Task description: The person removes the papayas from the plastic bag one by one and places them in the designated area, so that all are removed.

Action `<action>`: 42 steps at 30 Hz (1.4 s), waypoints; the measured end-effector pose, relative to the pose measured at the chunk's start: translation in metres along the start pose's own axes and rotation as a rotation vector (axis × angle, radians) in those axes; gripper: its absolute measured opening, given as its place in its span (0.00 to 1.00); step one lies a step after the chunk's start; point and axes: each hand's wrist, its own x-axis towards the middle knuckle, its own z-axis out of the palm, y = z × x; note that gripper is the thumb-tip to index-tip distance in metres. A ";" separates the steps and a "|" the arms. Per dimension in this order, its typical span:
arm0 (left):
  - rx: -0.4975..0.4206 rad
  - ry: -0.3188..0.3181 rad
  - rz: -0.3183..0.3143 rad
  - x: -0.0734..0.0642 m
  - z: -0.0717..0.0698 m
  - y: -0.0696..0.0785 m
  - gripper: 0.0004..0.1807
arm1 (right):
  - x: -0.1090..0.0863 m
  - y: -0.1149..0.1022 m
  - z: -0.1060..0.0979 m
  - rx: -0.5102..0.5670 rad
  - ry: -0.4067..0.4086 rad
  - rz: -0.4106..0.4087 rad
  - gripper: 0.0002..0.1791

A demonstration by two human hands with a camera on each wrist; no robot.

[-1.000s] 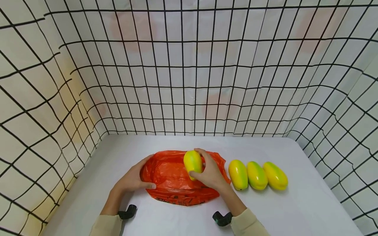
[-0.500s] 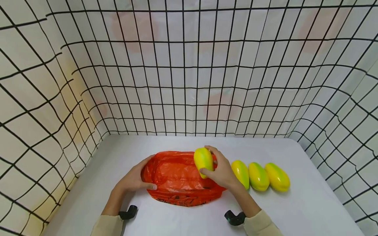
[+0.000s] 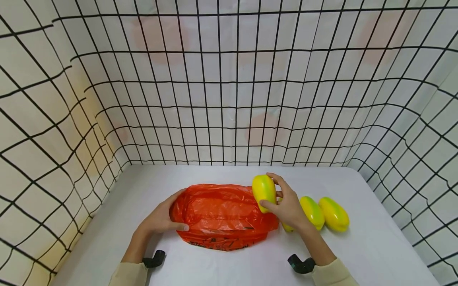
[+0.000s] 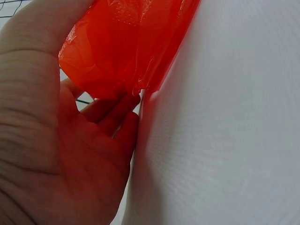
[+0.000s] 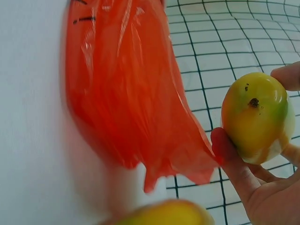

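A red plastic bag (image 3: 225,216) lies spread on the white table. At its left end my left hand (image 3: 159,216) holds it, thumb along the near side and fingers at the far side. The left wrist view shows that palm (image 4: 84,168) cupped beside the red film. My right hand (image 3: 291,208) grips a glossy yellow-green mango (image 3: 264,192) above the bag's right end. Thumb and fingers are on opposite sides of this mango, whose dark end spot (image 5: 253,102) shows in the right wrist view.
Right of the bag sit more mangoes in a row: one mostly hidden by my right hand, a middle mango (image 3: 312,212) and an outer mango (image 3: 334,214). A black grid mesh (image 3: 229,105) over white sheeting encloses the table (image 3: 379,254) at the back and sides.
My right hand has carried the mango rightward from over the bag's middle to its right end, now covering most of the nearest row mango. The left hand stays on the bag.
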 end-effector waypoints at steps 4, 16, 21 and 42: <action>-0.035 -0.006 -0.001 -0.001 0.002 -0.001 0.63 | -0.003 0.004 -0.012 -0.011 0.014 0.010 0.46; 0.003 -0.001 0.008 -0.001 -0.001 -0.002 0.64 | -0.011 0.014 -0.046 -0.060 0.022 0.033 0.45; 0.002 -0.010 0.007 -0.001 -0.001 -0.003 0.63 | -0.014 0.018 -0.058 -0.074 0.031 0.025 0.45; -0.014 -0.003 -0.017 0.000 0.001 -0.003 0.63 | -0.028 0.033 -0.102 -0.146 0.071 0.030 0.45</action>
